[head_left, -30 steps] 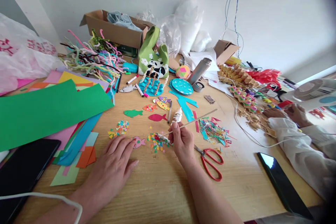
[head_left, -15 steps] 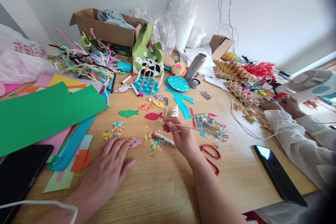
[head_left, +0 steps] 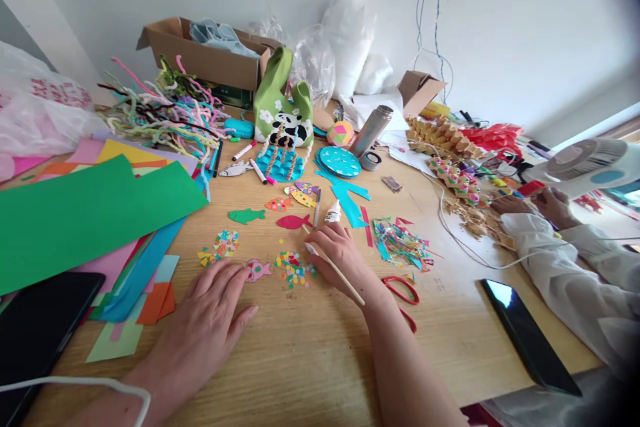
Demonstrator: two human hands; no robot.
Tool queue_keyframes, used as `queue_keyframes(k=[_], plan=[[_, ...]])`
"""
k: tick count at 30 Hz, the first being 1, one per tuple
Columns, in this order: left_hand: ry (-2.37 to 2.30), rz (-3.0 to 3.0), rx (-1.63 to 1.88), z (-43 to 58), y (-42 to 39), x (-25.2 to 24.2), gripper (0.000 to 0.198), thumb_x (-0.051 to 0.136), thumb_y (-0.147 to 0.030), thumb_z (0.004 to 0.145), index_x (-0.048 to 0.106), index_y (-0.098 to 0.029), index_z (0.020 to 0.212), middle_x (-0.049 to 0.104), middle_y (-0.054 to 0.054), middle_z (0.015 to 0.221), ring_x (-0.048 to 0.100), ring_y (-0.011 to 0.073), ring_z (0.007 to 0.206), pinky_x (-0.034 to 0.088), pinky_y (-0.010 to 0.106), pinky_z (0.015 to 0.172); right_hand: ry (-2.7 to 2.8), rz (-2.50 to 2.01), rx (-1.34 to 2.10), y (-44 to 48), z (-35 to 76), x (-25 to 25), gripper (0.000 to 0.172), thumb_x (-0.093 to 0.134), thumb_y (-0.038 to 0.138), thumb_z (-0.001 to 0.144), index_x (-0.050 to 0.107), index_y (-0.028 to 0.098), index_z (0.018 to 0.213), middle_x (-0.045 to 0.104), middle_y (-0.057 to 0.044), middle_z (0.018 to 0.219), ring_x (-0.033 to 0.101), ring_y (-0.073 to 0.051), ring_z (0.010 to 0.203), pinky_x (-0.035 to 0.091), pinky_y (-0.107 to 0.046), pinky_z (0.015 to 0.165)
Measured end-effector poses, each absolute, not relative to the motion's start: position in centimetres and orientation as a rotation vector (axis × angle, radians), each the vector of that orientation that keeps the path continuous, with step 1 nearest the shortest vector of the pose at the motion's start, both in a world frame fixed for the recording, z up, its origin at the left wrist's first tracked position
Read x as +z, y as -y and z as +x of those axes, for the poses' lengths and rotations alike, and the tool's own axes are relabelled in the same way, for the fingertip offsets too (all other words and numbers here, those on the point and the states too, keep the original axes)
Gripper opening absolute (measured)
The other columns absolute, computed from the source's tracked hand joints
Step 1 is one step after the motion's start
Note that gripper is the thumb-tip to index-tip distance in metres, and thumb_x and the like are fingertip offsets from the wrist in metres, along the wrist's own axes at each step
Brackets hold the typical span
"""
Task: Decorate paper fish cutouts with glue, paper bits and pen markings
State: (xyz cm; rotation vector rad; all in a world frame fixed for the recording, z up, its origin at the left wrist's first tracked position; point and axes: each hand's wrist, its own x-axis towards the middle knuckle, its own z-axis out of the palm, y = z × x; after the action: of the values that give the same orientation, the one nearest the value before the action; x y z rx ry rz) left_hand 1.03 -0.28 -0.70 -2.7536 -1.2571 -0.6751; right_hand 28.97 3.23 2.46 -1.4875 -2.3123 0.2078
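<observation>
My left hand (head_left: 213, 310) lies flat on the table, its fingertips at the head of a pink paper fish (head_left: 259, 270) with dots. My right hand (head_left: 343, 257) is closed on a thin wooden stick (head_left: 340, 272), which slants across the back of the hand. A white tip (head_left: 311, 249) shows by its fingers, probably the dotted white pen, whose body is hidden. Between the hands lies a pile of coloured paper dots (head_left: 293, 268); another dot pile (head_left: 226, 243) is beyond my left hand. Red (head_left: 294, 221) and green (head_left: 247, 215) paper fish lie farther back, near a white glue bottle (head_left: 333, 211).
Red-handled scissors (head_left: 405, 293) and paper scraps (head_left: 400, 240) lie right of my right hand. Coloured paper sheets (head_left: 95, 213) and a dark tablet (head_left: 45, 333) are at left. A phone (head_left: 530, 333) lies at right, near another person's sleeves (head_left: 545, 267) and a fan (head_left: 585, 163).
My right hand has lowered and turned over where the dotted white pen lay. The stick has swung from pointing right to slanting back toward my wrist. My left hand has stayed put.
</observation>
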Motion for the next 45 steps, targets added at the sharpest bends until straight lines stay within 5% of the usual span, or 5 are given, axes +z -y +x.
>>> queue_keyframes(k=[5, 13, 45], plan=[[1.254, -2.763, -0.675, 0.9, 0.4, -0.6, 0.045, 0.046, -0.046, 0.098, 0.058, -0.014, 0.127, 0.067, 0.011, 0.123, 0.054, 0.0286, 0.121, 0.045, 0.044, 0.103, 1.994, -1.343, 0.3, -2.8, 28.6, 3.4, 0.013, 0.051, 0.02, 0.098, 0.064, 0.019, 0.097, 0.069, -0.008, 0.086, 0.062, -0.023, 0.085, 0.049, -0.034, 0.075], [1.191, -2.74, -0.647, 0.6, 0.5, -0.9, 0.048, 0.044, -0.047, 0.099, 0.064, -0.011, 0.122, 0.067, 0.014, 0.124, 0.053, 0.032, 0.122, 0.042, 0.047, 0.103, 1.921, -1.351, 0.744, -1.4, 27.8, 4.8, 0.04, 0.04, 0.034, 0.103, 0.052, 0.021, 0.067, 0.066, -0.002, 0.057, 0.056, -0.013, 0.049, 0.04, -0.024, 0.052], [1.192, -2.748, -0.662, 0.7, 0.5, -1.1, 0.048, 0.042, -0.048, 0.1, 0.064, -0.013, 0.123, 0.066, 0.013, 0.125, 0.053, 0.0304, 0.121, 0.041, 0.047, 0.105, 1.991, -1.383, 0.823, -1.3, 27.5, 4.1, 0.042, 0.036, 0.036, 0.102, 0.042, 0.022, 0.063, 0.054, 0.001, 0.052, 0.047, -0.011, 0.047, 0.035, -0.025, 0.051]])
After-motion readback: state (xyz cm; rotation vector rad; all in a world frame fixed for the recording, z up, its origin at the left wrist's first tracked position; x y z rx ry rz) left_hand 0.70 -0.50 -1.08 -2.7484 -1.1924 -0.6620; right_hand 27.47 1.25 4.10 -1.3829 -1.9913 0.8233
